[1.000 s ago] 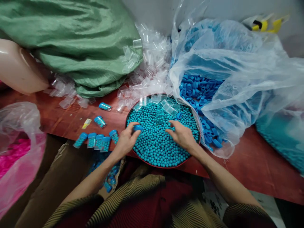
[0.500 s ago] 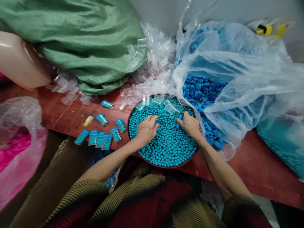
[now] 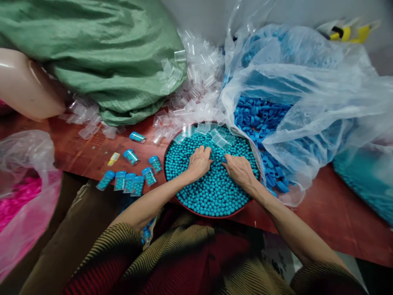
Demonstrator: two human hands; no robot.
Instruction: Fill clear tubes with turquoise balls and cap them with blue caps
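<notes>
A round red-rimmed tray (image 3: 211,215) is full of turquoise beads (image 3: 215,196), and both my hands are over it. My left hand (image 3: 200,162) is closed, its fingers curled round what looks like a small clear jar of beads, mostly hidden. Close by on the right, my right hand (image 3: 240,169) is pinched, with a bit of a blue cap (image 3: 224,159) at its fingertips. Several empty clear jars (image 3: 221,138) lie on the beads at the tray's far edge. Left of the tray are several capped jars of beads (image 3: 138,185).
Clear empty jars (image 3: 199,102) are heaped behind the tray, beside a green sack (image 3: 123,61). Blue caps (image 3: 260,116) spill from a clear plastic bag (image 3: 310,86) at right. A pink bag (image 3: 24,196) stands at left, and a beige container (image 3: 27,86) behind it.
My left hand has moved right and slightly up, while my right hand has come left and down. They are now closer together. The blue cap at my right fingers is more hidden.
</notes>
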